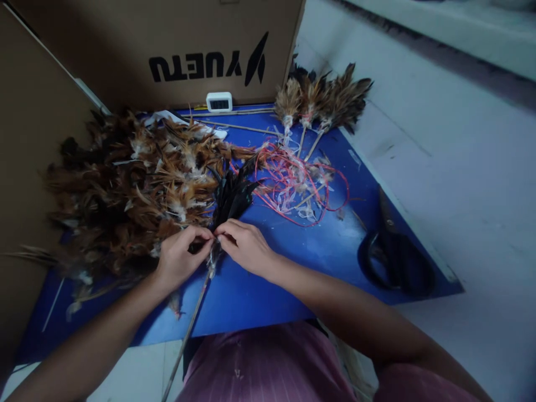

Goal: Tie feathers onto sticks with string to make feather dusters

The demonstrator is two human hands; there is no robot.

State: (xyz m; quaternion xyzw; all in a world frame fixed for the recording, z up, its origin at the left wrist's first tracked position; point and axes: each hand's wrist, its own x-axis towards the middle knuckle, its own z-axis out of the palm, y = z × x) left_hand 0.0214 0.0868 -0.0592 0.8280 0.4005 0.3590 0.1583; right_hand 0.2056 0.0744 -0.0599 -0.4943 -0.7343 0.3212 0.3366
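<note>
A feather duster with glossy black feathers [232, 195] and a thin stick [190, 329] lies between my hands, its handle slanting down past the table's front edge. My left hand [182, 254] pinches at the base of the feathers, thumb and forefinger together. From the other side, my right hand [245, 244] pinches at the same spot, its fingertips nearly meeting the left ones. Any string or fine strand between the fingertips is too small to make out. Whitish binding [212, 268] shows on the stick just below the hands.
Brown feather bunches [138, 184] heap up on the left of the blue table [259, 301]. Tangled pink string [293, 178] lies ahead to the right. Several finished-looking dusters [322, 100] lean at the back. Black scissors [393, 245] rest far right. A small clock [219, 102] stands before a cardboard box [188, 33].
</note>
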